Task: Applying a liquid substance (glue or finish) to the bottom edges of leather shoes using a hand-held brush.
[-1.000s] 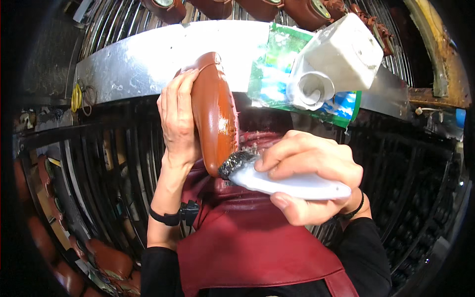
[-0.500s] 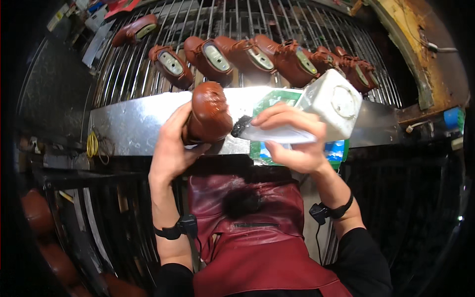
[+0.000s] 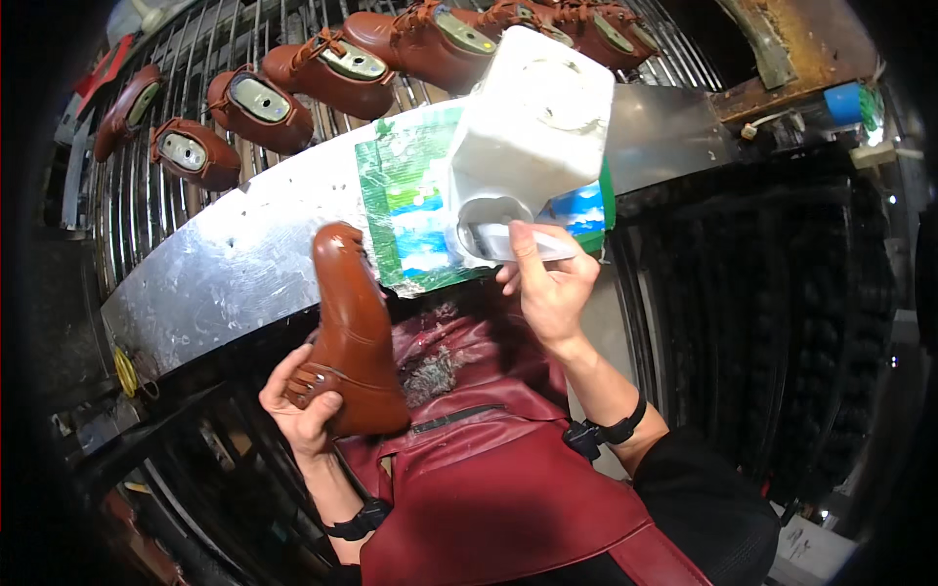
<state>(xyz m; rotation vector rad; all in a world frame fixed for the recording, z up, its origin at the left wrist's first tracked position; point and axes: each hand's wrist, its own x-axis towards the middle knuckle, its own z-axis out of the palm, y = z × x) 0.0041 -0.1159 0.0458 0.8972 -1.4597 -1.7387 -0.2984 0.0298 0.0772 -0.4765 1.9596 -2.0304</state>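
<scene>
My left hand [image 3: 303, 405] is closed around the ankle end of a glossy brown leather shoe [image 3: 357, 337], held above my lap with its toe pointing away from me. Between thumb and fingers, my right hand [image 3: 555, 293] grips a brush by its pale white handle [image 3: 547, 244]. The brush head is hidden, dipped into the round opening on the near side of a white plastic container [image 3: 537, 107]. That container stands on a green and blue printed sheet [image 3: 410, 239] at the bench's front edge.
Several brown shoes [image 3: 332, 73] with pale insides rest on a rack of metal bars [image 3: 283, 29] beyond the metal bench [image 3: 244, 254]. A dark red apron [image 3: 469, 508] covers my lap. Yellow looped cord [image 3: 125, 371] hangs at the left; a blue cylinder [image 3: 842, 103] sits far right.
The brush has gone from beside the shoe into the container's opening. My left hand has lowered the shoe toward my lap and turned it. The whole view has shifted.
</scene>
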